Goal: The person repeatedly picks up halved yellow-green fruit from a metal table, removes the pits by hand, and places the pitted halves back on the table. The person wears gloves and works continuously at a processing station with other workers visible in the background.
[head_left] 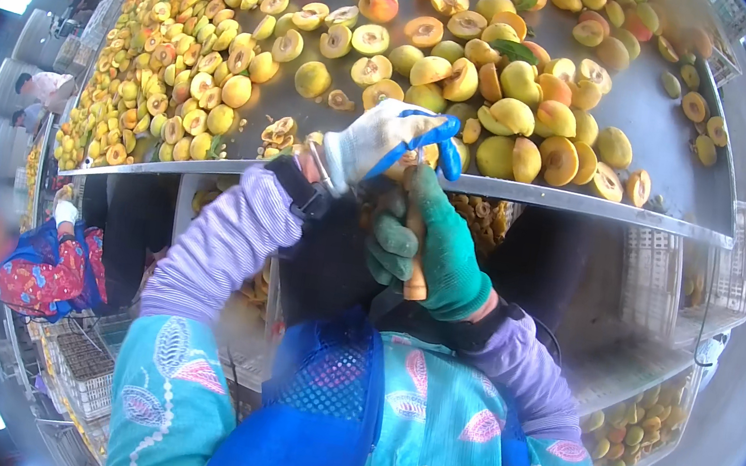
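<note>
My left hand (386, 142), in a white glove with blue fingers, is curled at the table's near edge around a peach piece (398, 168), mostly hidden by the fingers. My right hand (436, 247), gloved in green, is closed round a pitting tool with a wooden handle (415, 284). The handle's butt points down toward me, while its thin metal end (420, 157) reaches up to the left hand's fingers. Just beyond both hands lie whole and halved yellow peaches (508, 117), some cut faces showing brown pits or hollows.
The metal table (337, 85) has a raised near rim and carries a large heap of peach halves (195, 75) at left. Below it are a crate of brown pits (480, 218), a white crate (652, 282) and a crate of peaches (636, 427). Another person (54, 260) works at left.
</note>
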Action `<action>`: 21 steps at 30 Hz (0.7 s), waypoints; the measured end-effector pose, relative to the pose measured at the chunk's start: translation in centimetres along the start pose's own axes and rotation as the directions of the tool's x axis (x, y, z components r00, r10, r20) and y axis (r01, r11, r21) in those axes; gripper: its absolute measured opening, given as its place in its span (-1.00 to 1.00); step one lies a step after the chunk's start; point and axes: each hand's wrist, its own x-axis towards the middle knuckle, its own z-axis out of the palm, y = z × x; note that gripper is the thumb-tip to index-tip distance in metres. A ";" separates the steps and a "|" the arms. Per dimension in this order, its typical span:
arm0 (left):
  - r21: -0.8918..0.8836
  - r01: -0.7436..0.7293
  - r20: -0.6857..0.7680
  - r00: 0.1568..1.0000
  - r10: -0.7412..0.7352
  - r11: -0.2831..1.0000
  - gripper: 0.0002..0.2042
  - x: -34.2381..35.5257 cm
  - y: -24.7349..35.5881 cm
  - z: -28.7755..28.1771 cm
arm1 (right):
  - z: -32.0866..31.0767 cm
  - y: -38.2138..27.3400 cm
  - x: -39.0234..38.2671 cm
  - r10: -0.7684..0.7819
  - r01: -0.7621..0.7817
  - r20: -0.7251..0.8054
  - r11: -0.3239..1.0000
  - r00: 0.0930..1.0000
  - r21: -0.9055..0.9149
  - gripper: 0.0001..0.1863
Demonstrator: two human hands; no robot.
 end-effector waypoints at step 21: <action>-0.747 0.235 -0.186 0.824 -0.535 0.622 -0.50 -1.4 3.9 2.0 | -0.3 -0.2 0.7 0.025 -0.259 0.510 0.882 0.860 0.393 -0.52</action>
